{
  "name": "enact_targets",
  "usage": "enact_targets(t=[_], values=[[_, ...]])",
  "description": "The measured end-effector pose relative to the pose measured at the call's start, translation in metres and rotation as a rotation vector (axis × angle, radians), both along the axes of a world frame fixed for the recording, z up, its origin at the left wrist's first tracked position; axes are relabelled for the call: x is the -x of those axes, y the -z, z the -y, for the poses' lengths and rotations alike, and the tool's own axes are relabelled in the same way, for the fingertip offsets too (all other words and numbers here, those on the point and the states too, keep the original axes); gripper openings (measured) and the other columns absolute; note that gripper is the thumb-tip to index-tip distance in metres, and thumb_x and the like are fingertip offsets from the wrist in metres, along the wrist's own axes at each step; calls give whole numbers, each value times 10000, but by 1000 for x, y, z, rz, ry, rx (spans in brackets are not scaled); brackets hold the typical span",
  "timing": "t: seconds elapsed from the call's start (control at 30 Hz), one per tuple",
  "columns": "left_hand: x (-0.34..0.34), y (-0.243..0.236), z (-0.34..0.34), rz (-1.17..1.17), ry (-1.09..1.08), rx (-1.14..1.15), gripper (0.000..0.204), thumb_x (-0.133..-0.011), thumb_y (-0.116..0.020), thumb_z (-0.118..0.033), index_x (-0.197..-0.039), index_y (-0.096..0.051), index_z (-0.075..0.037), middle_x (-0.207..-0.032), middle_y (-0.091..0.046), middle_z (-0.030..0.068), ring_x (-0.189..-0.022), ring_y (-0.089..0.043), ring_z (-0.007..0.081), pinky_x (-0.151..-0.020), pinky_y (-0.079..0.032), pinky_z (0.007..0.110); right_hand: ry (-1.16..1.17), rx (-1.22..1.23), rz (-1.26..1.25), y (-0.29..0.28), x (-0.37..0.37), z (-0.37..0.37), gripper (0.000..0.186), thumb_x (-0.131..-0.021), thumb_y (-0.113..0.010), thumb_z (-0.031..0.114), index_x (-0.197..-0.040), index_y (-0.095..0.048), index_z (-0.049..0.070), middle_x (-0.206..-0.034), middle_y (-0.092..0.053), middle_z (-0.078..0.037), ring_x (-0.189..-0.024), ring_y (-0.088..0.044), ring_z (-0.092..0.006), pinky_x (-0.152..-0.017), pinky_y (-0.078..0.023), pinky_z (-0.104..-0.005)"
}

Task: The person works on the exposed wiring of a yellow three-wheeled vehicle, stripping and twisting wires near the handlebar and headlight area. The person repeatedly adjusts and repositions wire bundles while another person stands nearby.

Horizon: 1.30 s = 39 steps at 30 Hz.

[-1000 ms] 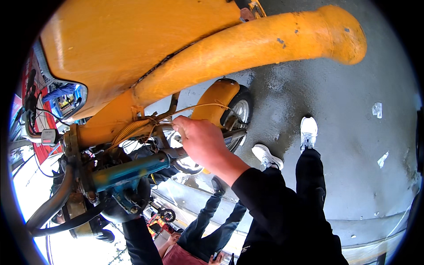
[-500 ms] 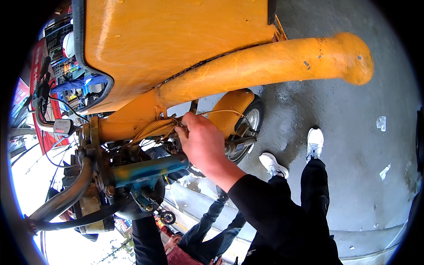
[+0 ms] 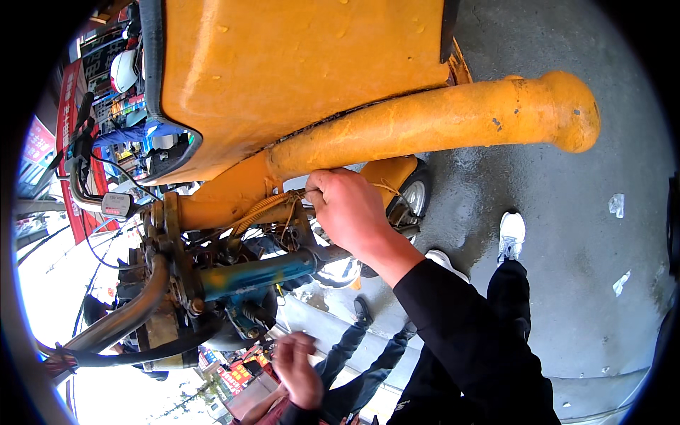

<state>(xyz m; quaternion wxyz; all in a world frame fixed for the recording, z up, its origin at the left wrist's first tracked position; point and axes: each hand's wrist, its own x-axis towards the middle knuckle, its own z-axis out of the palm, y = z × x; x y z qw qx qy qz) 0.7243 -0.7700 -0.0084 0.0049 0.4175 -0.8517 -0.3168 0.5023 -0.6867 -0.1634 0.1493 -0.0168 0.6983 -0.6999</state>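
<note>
My right hand point(image 3: 350, 212) is closed beside the wiring at the front of an orange vehicle. Its fingertips press together at the wires, and whatever they pinch is hidden. A thin yellowish cable point(image 3: 388, 187) emerges on the hand's far side. Left of the fingers runs a yellow corrugated conduit point(image 3: 256, 211), among loose wires. Below it lies the worn blue-green fork tube point(image 3: 255, 275). My left hand point(image 3: 296, 372) hangs lower, apart from the vehicle, its fingers loosely bent and apart, slightly blurred, with nothing visible in them.
A thick orange tube point(image 3: 425, 127) with a rounded end juts across the front, below an orange panel point(image 3: 297, 57). The handlebar point(image 3: 124, 315) curves at the left. An orange-fendered wheel point(image 3: 416, 191) stands behind my right hand. Another person's legs point(image 3: 347, 350) show beyond the fork.
My left hand has come out from behind the fork into sight. My right hand remains by the wiring, turned more into a fist. The whole view has shifted slightly.
</note>
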Motion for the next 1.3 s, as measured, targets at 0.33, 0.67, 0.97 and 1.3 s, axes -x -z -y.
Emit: enact_targets(t=[0.33,0.67,0.97,1.3], values=[[155,112,-66,-432,-264,-686,394,-1043,-448,-168,-1373,-439,47,-1184,-625,132,-997,-606,176,-917,-480,312,117,64,56,9,-16,-19,107,-873,-637,103,-927,-718,57,-848,-663,-150,-808,-644,-346,-725,-515,-434],[171,121,-65,-634,-276,-285,379,-1044,-429,-125,-1399,-352,-20,-1266,-558,140,-1055,-598,211,-900,-502,357,37,31,8,12,-15,-22,112,-874,-626,105,-931,-716,72,-845,-671,-117,-836,-635,-330,-750,-511,-426],[187,115,-66,-507,-251,-82,306,-1058,-416,-159,-1280,-454,48,-1170,-601,132,-993,-614,199,-815,-510,317,54,168,62,21,-9,1,92,-878,-638,120,-927,-706,83,-849,-660,-121,-893,-620,-327,-770,-499,-434],[188,114,-34,-393,-100,131,210,-1011,-422,-41,-1191,-468,57,-1037,-637,155,-920,-643,211,-816,-528,314,64,321,187,9,-11,17,92,-877,-648,105,-917,-691,34,-803,-695,-131,-802,-658,-326,-720,-524,-415]])
